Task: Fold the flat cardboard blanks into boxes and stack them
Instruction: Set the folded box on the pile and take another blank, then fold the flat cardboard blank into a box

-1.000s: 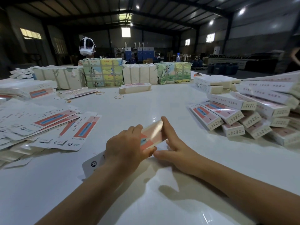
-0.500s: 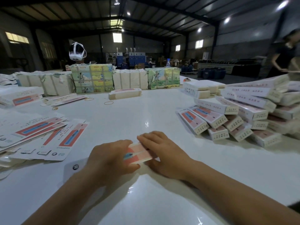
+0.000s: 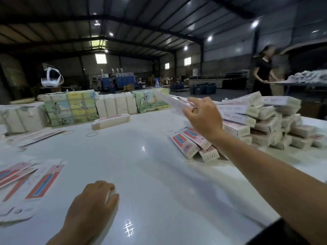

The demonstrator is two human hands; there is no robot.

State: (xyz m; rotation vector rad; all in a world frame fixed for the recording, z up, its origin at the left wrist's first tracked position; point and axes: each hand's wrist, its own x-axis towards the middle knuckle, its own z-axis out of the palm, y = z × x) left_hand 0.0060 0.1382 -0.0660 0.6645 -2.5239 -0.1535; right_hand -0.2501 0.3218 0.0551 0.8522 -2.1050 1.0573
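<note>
One folded box (image 3: 174, 101) is hanging pinched in the right hand (image 3: 203, 117), its long axis pointing far-left, just left of the box pile (image 3: 256, 124), while the left hand (image 3: 93, 209) is resting loosely curled on the near table (image 3: 159, 174).

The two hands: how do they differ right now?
The right hand is raised, arm stretched toward the pile of folded boxes, pinching a folded box. The left hand is low over the white table, fingers curled; what it holds, if anything, is unclear. Both are bare.
</note>
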